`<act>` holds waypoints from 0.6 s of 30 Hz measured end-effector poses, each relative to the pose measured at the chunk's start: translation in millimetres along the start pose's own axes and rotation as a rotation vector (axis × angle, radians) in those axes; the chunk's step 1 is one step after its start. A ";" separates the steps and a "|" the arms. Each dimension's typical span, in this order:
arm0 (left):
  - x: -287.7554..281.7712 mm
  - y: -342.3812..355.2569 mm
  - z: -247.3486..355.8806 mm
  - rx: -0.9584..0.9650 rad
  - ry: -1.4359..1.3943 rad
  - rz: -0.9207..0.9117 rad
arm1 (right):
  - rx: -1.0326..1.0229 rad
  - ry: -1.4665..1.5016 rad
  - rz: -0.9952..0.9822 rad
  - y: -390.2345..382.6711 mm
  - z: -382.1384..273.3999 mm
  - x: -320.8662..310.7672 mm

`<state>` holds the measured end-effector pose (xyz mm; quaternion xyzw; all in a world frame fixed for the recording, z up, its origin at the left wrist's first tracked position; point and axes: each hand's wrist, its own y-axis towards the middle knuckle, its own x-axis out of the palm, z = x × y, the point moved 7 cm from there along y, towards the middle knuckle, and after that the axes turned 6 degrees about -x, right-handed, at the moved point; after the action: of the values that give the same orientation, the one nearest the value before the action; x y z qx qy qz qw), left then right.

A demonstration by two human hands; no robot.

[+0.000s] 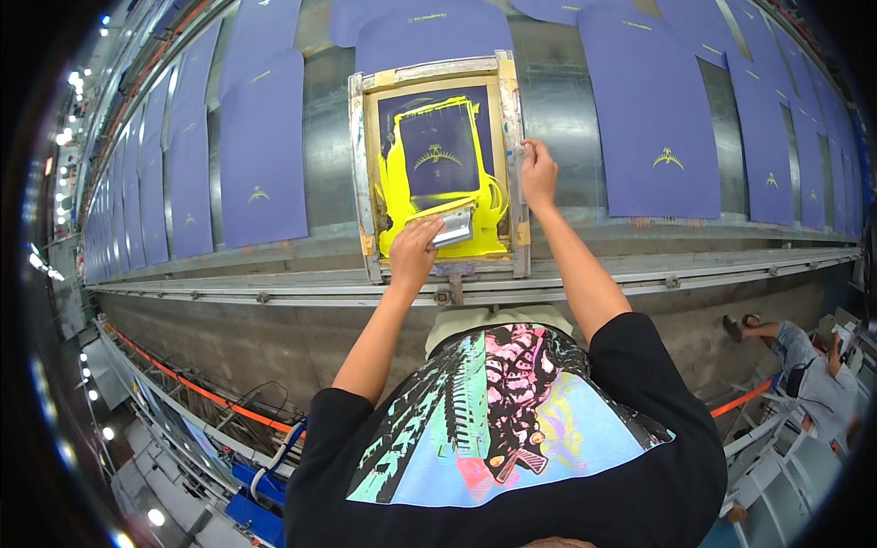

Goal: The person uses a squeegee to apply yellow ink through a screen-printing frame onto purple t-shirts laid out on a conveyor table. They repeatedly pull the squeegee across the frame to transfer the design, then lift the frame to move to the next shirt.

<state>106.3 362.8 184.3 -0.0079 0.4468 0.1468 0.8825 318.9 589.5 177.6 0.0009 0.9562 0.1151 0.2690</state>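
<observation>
A framed printing screen (512, 100) lies on the long table in front of me, with bright yellow ink (489, 233) around a dark rectangle bearing a curved emblem. My left hand (419, 239) is closed on a silver squeegee (454, 234) in the ink at the screen's lower part. Out at the right side of the frame, my right hand (539, 169) has its fingers curled round the edge.
Purple fabric panels (644, 119) with small yellow prints lie in rows on the metal table (553, 119). A rail (685, 281) runs along its near edge. A seated person (818, 384) is at lower right beside equipment. Orange rails (215, 393) cross behind me.
</observation>
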 end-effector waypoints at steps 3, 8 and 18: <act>-3.6 -23.2 -1.5 0.086 0.119 -0.037 | 0.026 -0.030 -0.002 2.2 2.8 4.2; 15.8 -32.2 -5.0 0.159 0.198 0.009 | -0.002 -0.045 0.004 -12.5 9.7 -0.8; 61.3 201.4 -32.2 -0.096 0.219 -0.149 | -0.024 -0.037 0.034 -34.5 80.2 -22.1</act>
<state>61.6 566.3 140.2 -0.0991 0.5312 0.1004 0.8354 381.1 572.1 114.9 0.0159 0.9495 0.1312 0.2846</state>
